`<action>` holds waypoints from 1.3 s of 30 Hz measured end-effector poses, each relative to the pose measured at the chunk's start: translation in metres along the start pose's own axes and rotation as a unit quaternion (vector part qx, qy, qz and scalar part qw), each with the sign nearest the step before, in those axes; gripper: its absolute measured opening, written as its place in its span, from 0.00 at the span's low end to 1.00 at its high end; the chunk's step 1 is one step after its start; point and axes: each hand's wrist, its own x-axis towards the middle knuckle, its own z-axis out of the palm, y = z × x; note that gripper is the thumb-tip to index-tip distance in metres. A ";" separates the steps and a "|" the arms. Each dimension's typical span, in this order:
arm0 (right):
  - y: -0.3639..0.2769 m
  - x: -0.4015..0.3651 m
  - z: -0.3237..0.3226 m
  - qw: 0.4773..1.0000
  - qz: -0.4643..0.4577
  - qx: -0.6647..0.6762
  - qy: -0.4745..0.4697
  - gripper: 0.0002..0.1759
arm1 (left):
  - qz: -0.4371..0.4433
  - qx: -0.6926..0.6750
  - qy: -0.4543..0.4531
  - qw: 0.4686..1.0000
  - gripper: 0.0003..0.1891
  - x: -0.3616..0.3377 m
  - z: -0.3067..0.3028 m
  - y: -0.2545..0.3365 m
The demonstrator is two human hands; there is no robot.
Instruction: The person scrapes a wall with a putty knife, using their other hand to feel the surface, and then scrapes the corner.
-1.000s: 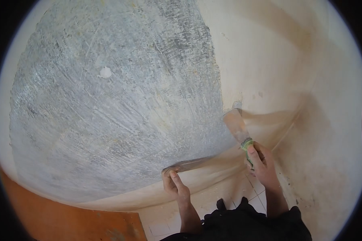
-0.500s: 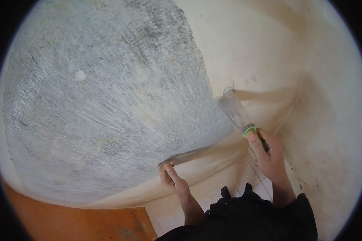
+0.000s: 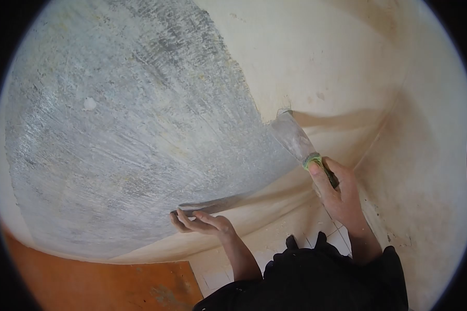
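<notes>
My right hand (image 3: pixel 342 194) is wrapped round the handle of a putty knife (image 3: pixel 294 139), thumb laid along it. Green material shows where handle meets blade. The wide blade rests against the wall at the border between the rough grey patch (image 3: pixel 140 129) and the cream coating (image 3: pixel 306 62), with a little loosened coating at its edge. Lower left, my left hand (image 3: pixel 202 223) is open, its fingers apart and stretched toward the lower part of the grey patch. Its fingertips look to be at the wall; a dark shadow beside them hides whether they touch.
Cream wall continues to a corner, where a side wall (image 3: pixel 420 171) runs down the right. An orange panel (image 3: pixel 109 285) stands at lower left. Pale floor tiles (image 3: pixel 267 254) show below, next to my dark clothing (image 3: pixel 316 280). A small white spot (image 3: pixel 90 103) marks the grey patch.
My left hand has moved left along the wall and its fingers have spread from a closed pose. The putty knife and right hand sit slightly further left and up in view.
</notes>
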 end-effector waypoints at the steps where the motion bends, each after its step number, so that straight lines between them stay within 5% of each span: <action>1: -0.004 0.001 -0.004 1.000 -0.006 -0.002 0.000 0.16 | 0.050 0.007 -0.003 0.999 0.22 -0.004 0.009 -0.006; 6: 0.003 0.000 -0.009 1.000 0.002 0.019 -0.007 0.16 | 0.108 0.062 0.021 0.992 0.24 -0.005 0.017 -0.006; 28: -0.005 -0.004 -0.010 0.998 -0.045 -0.046 -0.001 0.17 | 0.113 0.060 0.027 0.991 0.22 -0.004 0.016 -0.008; 33: 0.003 -0.001 0.005 0.996 -0.076 -0.045 0.001 0.17 | 0.245 -0.012 0.044 0.969 0.23 0.058 0.012 0.026; 39: -0.014 -0.003 -0.006 0.975 0.107 0.130 -0.145 0.20 | 0.378 -0.098 -0.039 0.920 0.23 0.130 0.029 0.086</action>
